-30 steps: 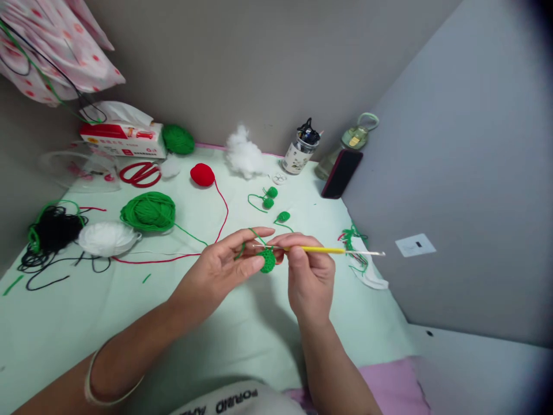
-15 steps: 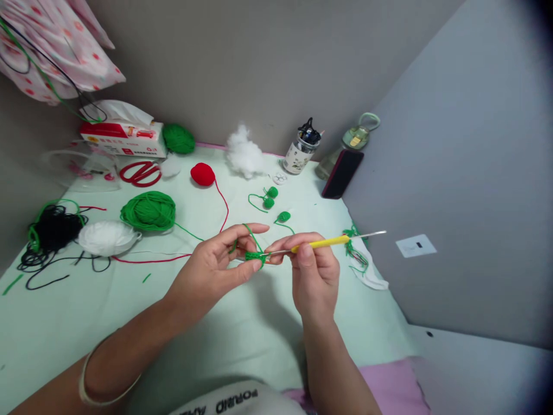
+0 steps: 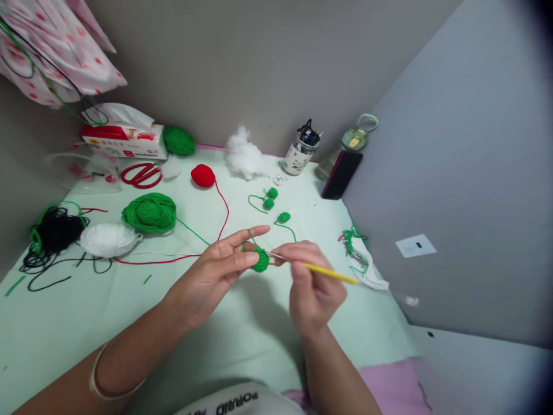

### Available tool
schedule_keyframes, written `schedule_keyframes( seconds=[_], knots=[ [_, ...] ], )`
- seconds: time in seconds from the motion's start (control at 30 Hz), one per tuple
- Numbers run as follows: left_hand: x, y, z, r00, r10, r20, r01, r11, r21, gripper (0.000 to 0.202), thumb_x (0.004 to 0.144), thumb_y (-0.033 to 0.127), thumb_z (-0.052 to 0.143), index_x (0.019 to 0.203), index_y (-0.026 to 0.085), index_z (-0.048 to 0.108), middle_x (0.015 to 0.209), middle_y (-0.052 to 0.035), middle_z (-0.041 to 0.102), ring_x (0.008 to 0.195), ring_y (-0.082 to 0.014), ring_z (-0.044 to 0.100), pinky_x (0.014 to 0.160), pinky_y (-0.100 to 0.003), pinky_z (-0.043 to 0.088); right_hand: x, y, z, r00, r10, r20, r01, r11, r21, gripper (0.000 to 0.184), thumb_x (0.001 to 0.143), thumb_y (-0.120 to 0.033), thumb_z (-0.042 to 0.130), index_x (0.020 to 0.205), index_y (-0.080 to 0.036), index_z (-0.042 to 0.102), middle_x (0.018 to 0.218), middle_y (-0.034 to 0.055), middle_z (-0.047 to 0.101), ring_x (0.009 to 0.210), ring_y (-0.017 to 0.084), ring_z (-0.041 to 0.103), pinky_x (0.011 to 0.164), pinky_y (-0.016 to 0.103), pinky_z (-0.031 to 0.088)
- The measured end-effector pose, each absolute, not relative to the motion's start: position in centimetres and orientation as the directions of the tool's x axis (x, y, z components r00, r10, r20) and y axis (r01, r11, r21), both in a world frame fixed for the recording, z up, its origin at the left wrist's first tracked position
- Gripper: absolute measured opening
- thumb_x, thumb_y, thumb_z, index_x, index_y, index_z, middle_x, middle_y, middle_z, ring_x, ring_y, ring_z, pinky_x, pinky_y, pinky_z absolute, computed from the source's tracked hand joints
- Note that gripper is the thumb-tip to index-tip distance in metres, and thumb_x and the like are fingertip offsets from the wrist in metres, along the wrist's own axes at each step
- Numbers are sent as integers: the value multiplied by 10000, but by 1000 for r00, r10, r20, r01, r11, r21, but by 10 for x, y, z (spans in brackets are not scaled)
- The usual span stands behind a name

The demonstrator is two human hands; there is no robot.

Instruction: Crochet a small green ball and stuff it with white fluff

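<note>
My left hand [image 3: 216,263] pinches a small round green crochet piece [image 3: 261,260] between thumb and fingers, its index finger stretched out with green yarn looped over it. A crochet hook [image 3: 330,273] with a yellow handle is held in my right hand [image 3: 317,288]. The hook's metal tip meets the upper right edge of the green piece; the exact stitch is too small to make out. From a green yarn ball [image 3: 150,212] on the left, a strand runs to my left hand. Beyond the hands lie small finished green crochet pieces [image 3: 283,217] with yarn tails.
Left of the hands are a white yarn ball [image 3: 108,238], black yarn [image 3: 58,231] and red scissors [image 3: 141,175]. Farther back stand a red yarn ball [image 3: 203,176], white stuffing [image 3: 245,153], a pen cup [image 3: 298,154] and a phone [image 3: 343,175]. Yarn scraps [image 3: 356,251] lie right.
The green piece has turned to show its round face. My right hand has tilted the hook, its back end swinging down toward me. My left thumb has shifted up over the piece.
</note>
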State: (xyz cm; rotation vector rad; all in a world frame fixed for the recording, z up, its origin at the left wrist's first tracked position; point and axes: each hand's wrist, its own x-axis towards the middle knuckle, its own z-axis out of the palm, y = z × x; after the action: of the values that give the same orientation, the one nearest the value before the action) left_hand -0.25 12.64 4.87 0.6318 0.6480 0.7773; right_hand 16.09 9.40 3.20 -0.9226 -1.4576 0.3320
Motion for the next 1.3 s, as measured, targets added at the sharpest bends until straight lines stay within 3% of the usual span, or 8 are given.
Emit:
schedule_keyframes(
  seconds=[0.17,0.3,0.43,0.5,0.63,0.73,0.9,1.3],
  knots=[
    [-2,126,49,542,801,-255,-391,509,767,464,832,282,809,1285,255,719,984,-30,717,990,-207,634,967,-338,431,162,103,36,189,859,476,-35,490,-871,185,1012,-271,578,941,-236,745,838,45,725,752,183,687,594,311,580],
    [0,122,48,460,861,-218,-387,415,823,393,844,302,814,1232,288,748,961,-4,683,954,-169,615,933,-298,456,157,99,32,122,810,573,201,545,-814,203,996,-172,594,1065,-266,760,974,56,769,916,203,718,733,349,616],
    [3,121,46,442,863,-246,-439,447,779,408,845,288,814,1246,314,744,921,14,677,940,-144,607,907,-260,461,153,92,26,-17,637,771,569,640,-516,381,924,-37,640,1198,-279,746,1089,85,752,958,205,709,747,343,613],
    [3,123,45,517,810,-278,-467,539,702,354,848,269,787,1201,280,772,938,-4,694,954,-149,611,911,-261,470,154,92,26,-20,602,798,584,655,-479,391,922,-42,646,1213,-283,744,1099,90,749,965,211,709,742,345,616],
    [0,129,44,606,753,-258,-497,611,616,298,819,243,741,1104,199,817,978,-36,709,867,-136,592,815,-237,487,159,96,31,240,776,584,178,556,-812,219,998,-169,584,1059,-266,770,899,43,736,747,166,691,640,317,592],
    [-3,128,44,582,780,-229,-473,554,685,321,855,256,719,1164,229,800,986,-26,715,895,-143,604,869,-246,482,161,101,36,250,898,363,-157,408,-900,196,1012,-281,590,946,-250,772,824,19,708,630,133,640,571,285,554],
    [-5,126,44,567,811,-145,-338,389,857,407,888,276,764,1288,341,723,1096,-13,728,1059,-183,635,997,-308,478,157,100,35,177,902,394,-44,407,-913,147,980,-269,658,968,-269,805,931,34,770,901,172,695,727,289,564],
    [-9,127,51,485,862,-146,-165,255,953,392,858,254,789,1239,317,723,915,22,614,959,-145,615,967,-277,492,164,100,34,149,959,243,-273,276,-922,196,1022,-352,593,922,-237,715,856,16,745,806,144,696,709,268,565]
  ],
)
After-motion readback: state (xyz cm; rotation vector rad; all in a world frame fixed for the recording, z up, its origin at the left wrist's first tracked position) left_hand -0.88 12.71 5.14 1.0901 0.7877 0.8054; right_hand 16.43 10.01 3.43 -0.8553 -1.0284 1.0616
